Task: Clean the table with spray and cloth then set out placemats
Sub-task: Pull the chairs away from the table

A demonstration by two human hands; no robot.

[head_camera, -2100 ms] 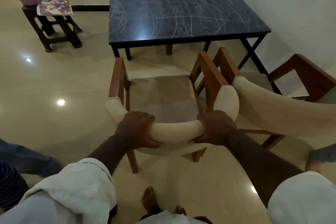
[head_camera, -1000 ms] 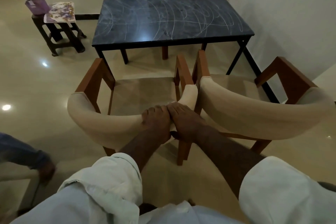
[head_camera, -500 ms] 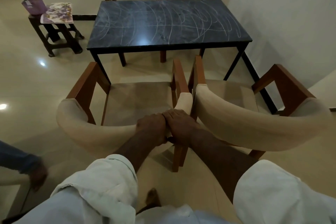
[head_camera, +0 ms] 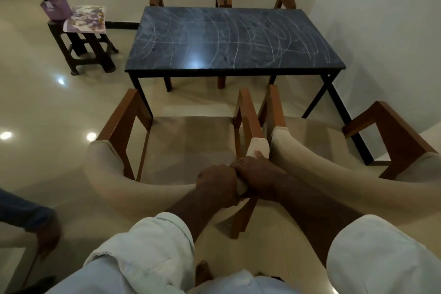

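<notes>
**Both hands on the chair back, dark table ahead**

Big picture first: the pale tiled floor (head_camera: 47,112) fills the room, shiny with ceiling-light glints. Dead centre stands the table (head_camera: 229,40), a dark stone-look top on a black frame, its surface covered in pale curved streaks. Two chairs sit at its far side against the wall, and two more on the near side: the left chair (head_camera: 167,150), seat facing the table, and the right chair (head_camera: 334,164) just beside it, their wooden arms nearly touching.

Off to the left, well apart from the table, there's a small dark stool (head_camera: 83,55). On it lies the stack of flowered placemats (head_camera: 84,19), with a purple container (head_camera: 53,7) beside them.

Now the hands. The left hand (head_camera: 217,186) and the right hand (head_camera: 257,174) are side by side, touching, on the padded back of the left chair near its right end. Fingers curled over the padding, pressed together, gripping it. At the left edge, another person's hand (head_camera: 47,236) is blurred.
</notes>
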